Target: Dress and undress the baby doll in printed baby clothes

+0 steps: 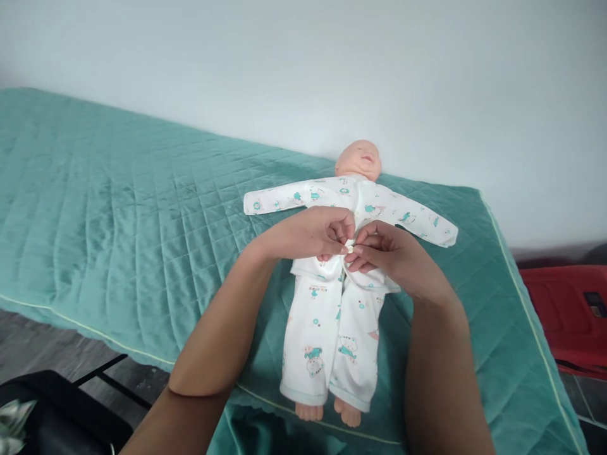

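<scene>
A baby doll [359,159] lies on its back, dressed in a white printed shirt [332,189] and matching trousers [313,335], its bare feet toward me. Over the doll's belly, my left hand [327,230] pinches the shirt front at a small pale button [350,249]. From the other side my right hand [386,249] has thumb and fingers closed at the same spot. Both sets of fingertips meet there and partly hide the button and the cloth edge. Above my hands the shirt front lies together, and its sleeves spread out to either side.
A green quilted cover [118,208] spreads under the doll, against a white wall [237,69]. On the floor at right is a red case [564,309]. A black bag or chair [66,411] stands at lower left, near dark metal legs [114,379].
</scene>
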Motion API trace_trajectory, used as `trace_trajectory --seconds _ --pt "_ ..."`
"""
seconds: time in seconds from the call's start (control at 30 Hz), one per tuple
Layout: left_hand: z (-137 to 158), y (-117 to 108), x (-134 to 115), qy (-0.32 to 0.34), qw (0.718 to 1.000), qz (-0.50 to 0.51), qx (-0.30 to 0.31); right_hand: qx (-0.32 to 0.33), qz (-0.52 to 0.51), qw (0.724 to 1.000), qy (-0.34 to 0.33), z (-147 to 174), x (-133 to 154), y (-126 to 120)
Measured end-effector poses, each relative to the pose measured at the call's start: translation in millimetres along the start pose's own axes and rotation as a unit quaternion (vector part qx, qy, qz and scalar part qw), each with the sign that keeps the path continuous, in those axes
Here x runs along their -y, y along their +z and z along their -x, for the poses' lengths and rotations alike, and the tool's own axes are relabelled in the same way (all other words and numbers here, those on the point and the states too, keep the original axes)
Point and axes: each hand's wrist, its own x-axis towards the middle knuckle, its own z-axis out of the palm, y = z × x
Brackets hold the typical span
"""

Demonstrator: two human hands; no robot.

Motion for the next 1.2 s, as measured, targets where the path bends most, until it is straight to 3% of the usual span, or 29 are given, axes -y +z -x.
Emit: trace_trajectory --seconds 0.17,0.57,0.93,1.2 --pt "2.3 -4.5 0.2 -0.024 0.999 -0.016 0.022 0.002 0.011 1.000 0.003 1.7 3.8 0.7" --pt "6.6 -7.7 -4.2 -0.081 0.994 -0.071 -0.004 -0.007 0.012 1.000 -0.001 1.9 3.6 -0.4" --pt "7.8 -8.4 -7.1 -0.047 0.991 -0.122 0.022 -0.017 0.015 1.000 -0.008 2.3 5.7 -0.1" --pt "7.0 -9.2 -3.8 -0.048 0.995 -0.081 0.010 -0.039 -0.023 0.998 -0.040 3.6 2.6 -2.7"
